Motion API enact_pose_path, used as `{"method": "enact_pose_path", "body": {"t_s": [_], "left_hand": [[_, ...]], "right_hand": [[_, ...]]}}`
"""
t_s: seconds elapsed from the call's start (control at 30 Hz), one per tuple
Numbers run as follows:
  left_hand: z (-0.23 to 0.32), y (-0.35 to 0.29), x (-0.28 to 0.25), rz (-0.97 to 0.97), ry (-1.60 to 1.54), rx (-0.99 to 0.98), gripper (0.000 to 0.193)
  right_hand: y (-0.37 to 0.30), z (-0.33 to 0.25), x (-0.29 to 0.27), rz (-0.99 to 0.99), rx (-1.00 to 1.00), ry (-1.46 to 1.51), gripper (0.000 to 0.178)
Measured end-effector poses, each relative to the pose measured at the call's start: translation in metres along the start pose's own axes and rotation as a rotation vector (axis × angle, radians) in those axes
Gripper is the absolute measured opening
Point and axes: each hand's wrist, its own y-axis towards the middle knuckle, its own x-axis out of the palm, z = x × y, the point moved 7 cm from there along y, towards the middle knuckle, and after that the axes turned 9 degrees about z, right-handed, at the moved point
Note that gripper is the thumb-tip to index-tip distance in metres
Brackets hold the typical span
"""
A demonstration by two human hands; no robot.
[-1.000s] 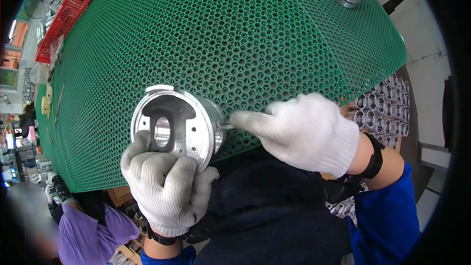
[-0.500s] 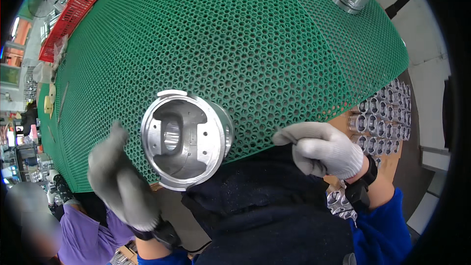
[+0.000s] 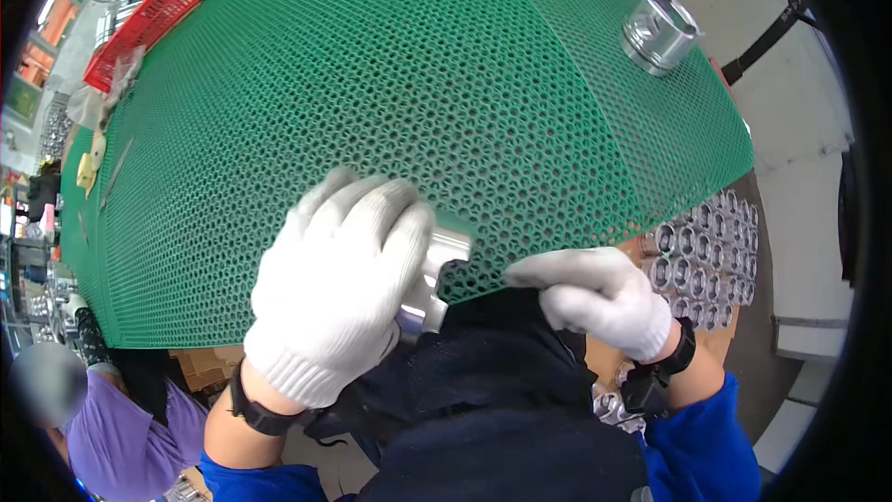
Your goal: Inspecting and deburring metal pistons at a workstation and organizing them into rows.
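Just below the frame's centre, the left hand (image 3: 339,288) clasps the silver piston (image 3: 450,244) at the green mat's edge (image 3: 478,292) — seemingly to steady it — while I cannot tell whether the right hand (image 3: 599,296) pinches anything.

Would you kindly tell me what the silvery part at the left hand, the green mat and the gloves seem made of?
Silvery part: metal, possibly aluminium, with a smooth finish; bright reflections suggest this.
Green mat: probably plastic or rubber, rather dull, judging by its regular open pattern.
Gloves: matt white knitted fabric, shown by the ribbed cuffs; the exact fibre is unclear.
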Motion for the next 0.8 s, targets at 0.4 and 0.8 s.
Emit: {"method": "enact_pose_path", "body": {"t_s": [0.4, 0.8], "left_hand": [[-0.011, 0.016, 0.021, -0.08, 0.024, -0.054, 0.045], [-0.045, 0.064, 0.064, -0.55, -0.069, -0.069, 0.027]], "right_hand": [[0.034, -0.015, 0.019, 0.102, -0.521, -0.303, 0.032], [0.034, -0.044, 0.021, -0.039, -0.684, -1.106, 0.035]]}}
